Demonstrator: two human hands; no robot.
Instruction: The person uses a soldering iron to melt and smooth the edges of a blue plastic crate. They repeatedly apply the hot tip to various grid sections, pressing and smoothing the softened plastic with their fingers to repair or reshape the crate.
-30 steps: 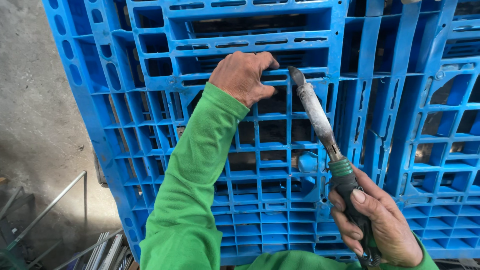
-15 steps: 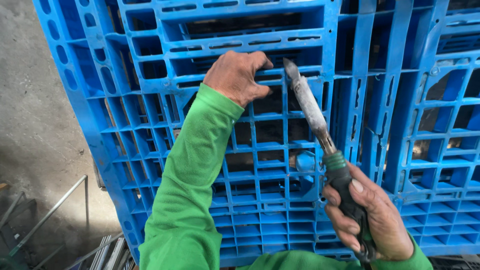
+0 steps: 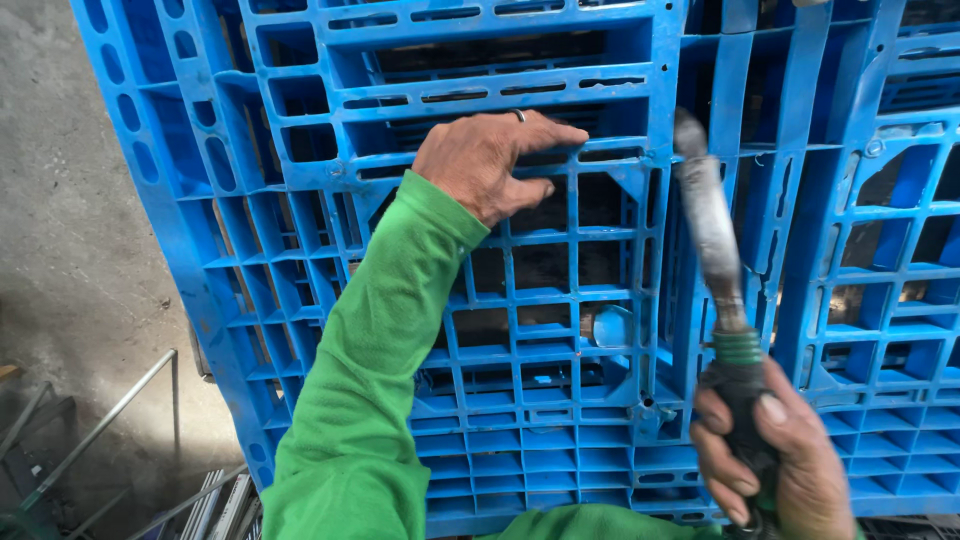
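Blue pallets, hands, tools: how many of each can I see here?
Blue pallets: 2, one beside another
Hands: 2, left hand, right hand
Tools: 1, long-barrelled tool gripped by the right hand
Total: 5

Your left hand (image 3: 490, 160) lay on the pallet (image 3: 560, 300); your right hand (image 3: 775, 465), lower right, held the tool (image 3: 715, 260) (tip upward) before it; metal rods (image 3: 110, 430) lay lower left.
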